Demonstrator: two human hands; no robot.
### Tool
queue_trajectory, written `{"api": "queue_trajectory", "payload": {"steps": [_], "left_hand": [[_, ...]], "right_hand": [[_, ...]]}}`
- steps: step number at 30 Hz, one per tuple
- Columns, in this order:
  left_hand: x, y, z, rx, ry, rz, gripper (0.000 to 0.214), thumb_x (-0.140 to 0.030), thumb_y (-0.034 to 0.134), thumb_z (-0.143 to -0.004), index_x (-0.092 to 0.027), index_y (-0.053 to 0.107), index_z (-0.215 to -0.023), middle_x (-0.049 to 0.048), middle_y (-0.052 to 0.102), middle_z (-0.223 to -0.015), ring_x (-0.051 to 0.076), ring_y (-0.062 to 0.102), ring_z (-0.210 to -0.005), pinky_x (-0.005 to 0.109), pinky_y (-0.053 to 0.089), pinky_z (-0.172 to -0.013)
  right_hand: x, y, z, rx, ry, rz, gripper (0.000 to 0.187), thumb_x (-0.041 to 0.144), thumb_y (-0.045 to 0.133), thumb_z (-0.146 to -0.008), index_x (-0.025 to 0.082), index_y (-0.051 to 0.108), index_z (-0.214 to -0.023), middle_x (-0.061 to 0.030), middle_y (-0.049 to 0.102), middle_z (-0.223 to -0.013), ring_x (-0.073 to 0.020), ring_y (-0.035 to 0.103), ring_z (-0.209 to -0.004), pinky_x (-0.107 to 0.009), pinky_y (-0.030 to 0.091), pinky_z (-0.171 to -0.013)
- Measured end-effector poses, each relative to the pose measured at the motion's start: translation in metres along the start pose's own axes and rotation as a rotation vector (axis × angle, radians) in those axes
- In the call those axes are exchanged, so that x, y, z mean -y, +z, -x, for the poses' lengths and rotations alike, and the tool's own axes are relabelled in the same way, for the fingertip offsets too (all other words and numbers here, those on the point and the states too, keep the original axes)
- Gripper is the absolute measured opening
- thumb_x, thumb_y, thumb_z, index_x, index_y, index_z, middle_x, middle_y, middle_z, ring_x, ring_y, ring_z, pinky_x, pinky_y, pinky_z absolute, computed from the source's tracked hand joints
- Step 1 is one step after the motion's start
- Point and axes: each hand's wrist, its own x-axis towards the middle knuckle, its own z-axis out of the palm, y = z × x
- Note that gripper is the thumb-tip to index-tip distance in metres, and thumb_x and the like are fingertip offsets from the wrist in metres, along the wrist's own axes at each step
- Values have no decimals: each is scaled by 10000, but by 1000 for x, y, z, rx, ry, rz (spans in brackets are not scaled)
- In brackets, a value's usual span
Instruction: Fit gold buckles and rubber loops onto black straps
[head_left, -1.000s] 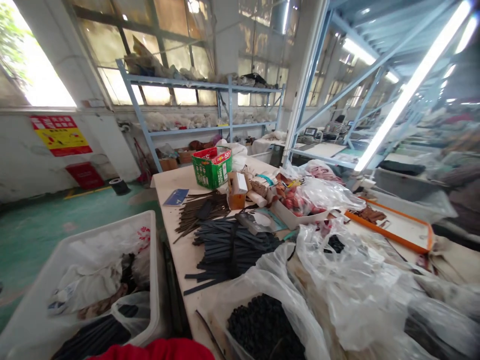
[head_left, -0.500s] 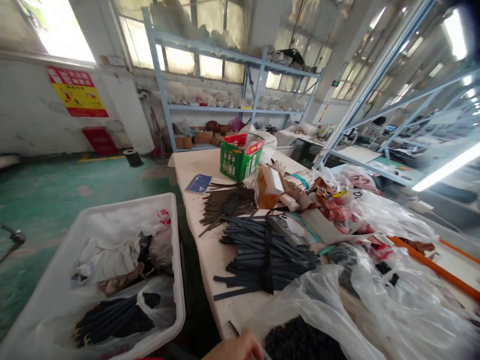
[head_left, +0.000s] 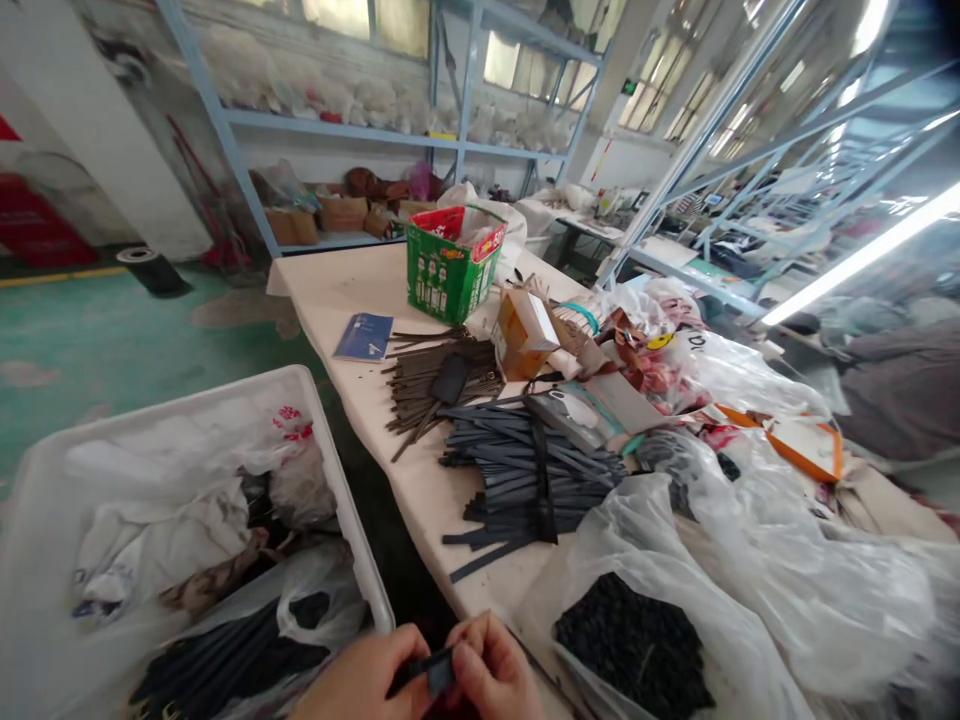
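Observation:
At the bottom centre of the head view, my left hand (head_left: 369, 672) and my right hand (head_left: 491, 665) are close together. Both are closed on a dark strap (head_left: 438, 672), with fingers pinching it; its lower part is out of sight. To the right of my hands, a clear plastic bag (head_left: 600, 535) lies open around a heap of small black pieces (head_left: 634, 640). Beyond them on the table is a bundle of dark blue-black straps (head_left: 510, 480) with a black band across it. Brown straps (head_left: 412, 390) lie farther back.
On the left stands a white plastic bin (head_left: 334, 480) holding cloth and bagged dark straps (head_left: 225, 640). The cream-covered table (head_left: 322, 285) carries a blue booklet (head_left: 364, 336), a green box (head_left: 450, 275), a small carton (head_left: 525, 335) and more plastic bags. Blue shelving (head_left: 345, 128) rises behind.
My view has tilted down and come closer to the table. Only one hand showed at the bottom edge before; now both are raised into view, gripping the dark strap.

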Motion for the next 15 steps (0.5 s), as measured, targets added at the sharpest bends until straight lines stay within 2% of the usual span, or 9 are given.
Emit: {"api": "queue_trajectory", "payload": {"steps": [2,4,6,9,11,15], "left_hand": [[-1,0,-2,3,24,111,272,-380,420,-835,-171,592,-814,-14,634,-775,131,535,-696,195,346,-598],[-4,2,-6,5,-10,183,251,-352,423,-821,-152,573,-805,-9,624,-756,129,528,-688,191,360,-599],[-7,5,-12,29,-54,231,245,-339,425,-802,-133,556,-810,0,614,-739,127,521,-672,192,368,-594],[-10,14,-23,65,-99,263,239,-330,444,-772,-125,554,-826,7,621,-767,125,524,-689,190,382,-608],[-13,23,-28,71,-101,280,236,-329,471,-754,-132,561,-849,11,639,-808,133,542,-732,194,398,-648],[-21,36,-33,75,-67,328,230,-293,506,-725,-134,568,-878,33,669,-850,165,585,-801,216,419,-702]], "right_hand": [[4,-1,-8,-58,-52,113,437,534,645,-669,206,356,-654,64,466,-604,-46,371,-425,-195,262,-434],[7,-6,-14,-88,-91,216,363,489,629,-698,210,401,-744,71,452,-605,-58,370,-457,-191,268,-436],[10,-14,-18,-41,-84,327,312,452,598,-725,202,442,-828,75,433,-589,-61,357,-464,-187,249,-427],[19,-32,-19,175,76,410,308,475,557,-733,195,439,-789,99,378,-476,-56,316,-399,-187,201,-382],[25,-44,-17,273,217,371,371,528,573,-693,208,400,-764,108,394,-442,-52,319,-361,-179,194,-358],[31,-59,-11,273,396,213,473,581,637,-605,213,373,-741,89,492,-465,-41,369,-340,-158,204,-354]]}}
